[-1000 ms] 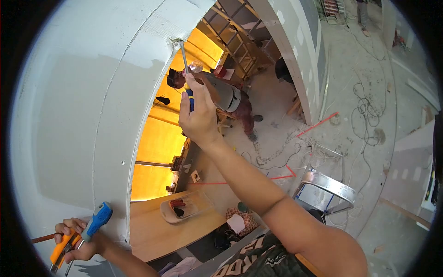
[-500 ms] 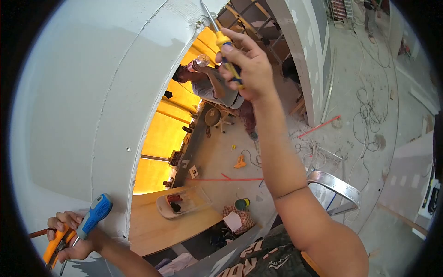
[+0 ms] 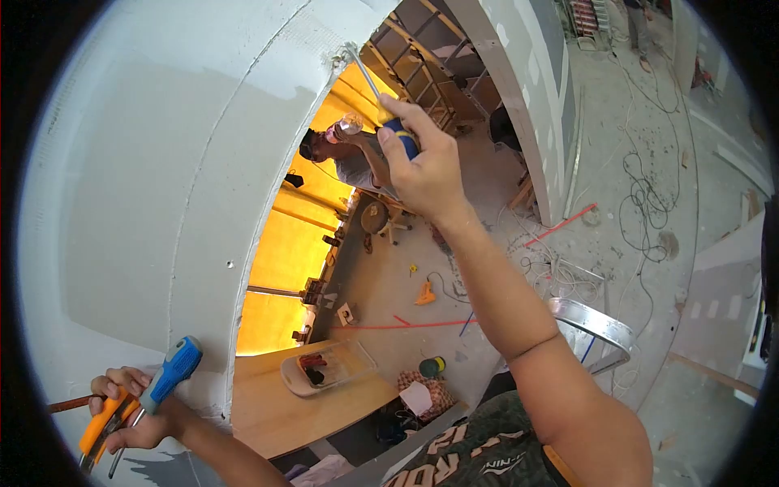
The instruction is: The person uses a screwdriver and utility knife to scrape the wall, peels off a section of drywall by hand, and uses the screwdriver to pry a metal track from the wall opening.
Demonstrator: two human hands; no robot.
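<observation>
In the head view, the right hand (image 3: 426, 166) has its fingers closed around a yellow-and-blue screwdriver (image 3: 399, 136), the tip at the wall's (image 3: 138, 211) ragged upper edge. The left hand (image 3: 152, 428), low beside the wall, curls its fingers round an orange cutter (image 3: 104, 422) and a blue-handled screwdriver (image 3: 172, 373); a brown rod (image 3: 69, 405) juts out past them.

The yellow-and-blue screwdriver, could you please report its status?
Right hand gripping yellow-and-blue screwdriver, tip at chipped white wall edge. Left hand holding blue-and-grey screwdriver, orange cutter. No obstruction visible at tip.
</observation>
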